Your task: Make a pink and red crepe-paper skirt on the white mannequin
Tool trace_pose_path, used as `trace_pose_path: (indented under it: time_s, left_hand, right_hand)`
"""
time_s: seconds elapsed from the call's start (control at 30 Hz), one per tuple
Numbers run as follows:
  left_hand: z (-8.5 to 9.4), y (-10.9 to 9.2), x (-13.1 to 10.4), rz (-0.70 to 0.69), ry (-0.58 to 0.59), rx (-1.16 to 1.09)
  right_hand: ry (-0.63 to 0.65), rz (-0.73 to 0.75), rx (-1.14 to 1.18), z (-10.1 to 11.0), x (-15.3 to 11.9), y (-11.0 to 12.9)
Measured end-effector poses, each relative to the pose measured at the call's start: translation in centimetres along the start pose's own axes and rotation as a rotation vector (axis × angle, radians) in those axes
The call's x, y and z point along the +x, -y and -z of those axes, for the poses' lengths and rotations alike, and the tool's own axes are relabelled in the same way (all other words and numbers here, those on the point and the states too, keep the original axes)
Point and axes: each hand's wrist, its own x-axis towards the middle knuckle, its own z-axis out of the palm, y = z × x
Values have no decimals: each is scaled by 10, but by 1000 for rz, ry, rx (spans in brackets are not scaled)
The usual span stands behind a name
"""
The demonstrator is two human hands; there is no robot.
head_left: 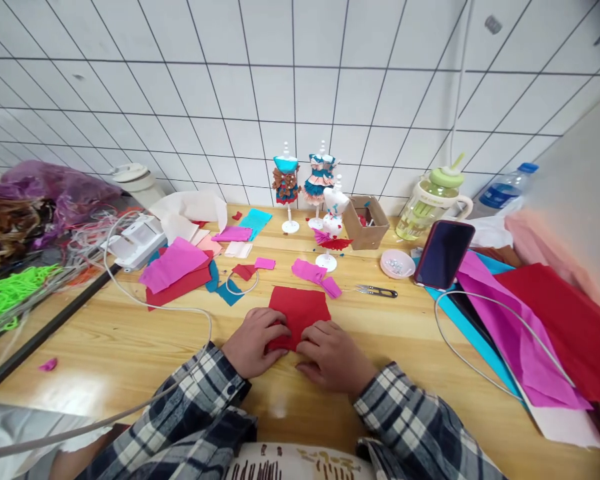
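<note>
Left hand [256,341] and right hand [334,357] on red cloth [300,308]
Set apart, they touch its near end on the table [285,407]; whether they pinch it, I cannot tell. Beyond lie snips [380,291]; farther, three mannequins [322,175].

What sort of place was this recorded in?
Probably a small craft workspace: miniature dressed mannequins, thread snips and a red fabric-like sheet share a wooden table.

Behind the bare fingers [279,331], plaid sleeves [420,420] – black, grey and off-white checks – with a dark round button [231,389] on the left cuff [221,369]; farther back, a white shirt [293,460] with brown and golden print
</note>
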Motion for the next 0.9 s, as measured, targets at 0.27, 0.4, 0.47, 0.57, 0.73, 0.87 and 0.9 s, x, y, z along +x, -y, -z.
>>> trace_pose_path:
  time_s: [0.27, 0.4, 0.47, 0.57, 0.73, 0.87, 0.9]
  left_hand:
    - [-12, -1, -1, -103, 34, 86]
    - [-15, -3, 2, -112, 9, 122]
    - [-16, -3, 2, -105, -1, 130]
    - [-16, -3, 3, -92, -12, 178]
    - [-19, -3, 4, -66, -21, 235]
    - [-22, -2, 4, -28, -34, 247]
    - [-23, -2, 5, -16, -30, 249]
  right_hand:
    - [60, -106, -27, -4, -1, -4]
    - [53, -217, -8, -8, -1, -4]
    - [57, -250, -6, -10, -2, -5]
    - [60, -277, -34, -11, -2, -5]
    - [6, -362, -94, -10, -1, -2]
    - [-21, -359, -126, -6, 2, -2]
    - [-22, -358, -133, -6, 2, -2]
